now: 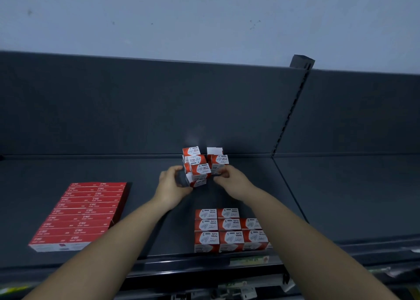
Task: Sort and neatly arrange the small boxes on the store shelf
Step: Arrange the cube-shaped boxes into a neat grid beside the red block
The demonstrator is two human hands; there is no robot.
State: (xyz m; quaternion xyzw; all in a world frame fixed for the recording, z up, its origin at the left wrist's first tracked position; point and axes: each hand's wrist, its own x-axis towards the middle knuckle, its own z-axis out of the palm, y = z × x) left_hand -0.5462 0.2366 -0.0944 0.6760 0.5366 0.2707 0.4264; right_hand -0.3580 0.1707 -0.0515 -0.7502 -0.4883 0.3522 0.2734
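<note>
Where the boxes are: I see a messy heap of loose boxes point(200, 165) far back on the dark shelf point(68, 167). Some lie tilted on top of others.
Neat boxes: The neat boxes point(228, 229) are the same kind. They stand in tidy rows at the front edge, well apart from the heap.
Left hand: The left hand point(172, 182) is curled round the left side of the heap. Its thumb is up high and its fingers are under a low box, so I think it has hold of the heap.
Right hand: The right hand point(230, 178) has bent fingers at the bottom edge of the box on the right. I cannot tell if it really pinches that box.
How they will feel: I think they are small card boxes, light but with a little weight from the clips inside. The sides look stiff, but a hard squeeze could dent them. Smooth card may slip.
Where to hold: I would put a thumb on one flat side and fingers on the other. I would take only a few at a time, since the heap could tumble.
Words I can read: "PAPER CLIPS", a big "3" and a drawing of a clip. They are upside down from here.
Other boxes: The flat red boxes point(84, 213) lie in a neat block on the left. Their white writing is too small to read.
</note>
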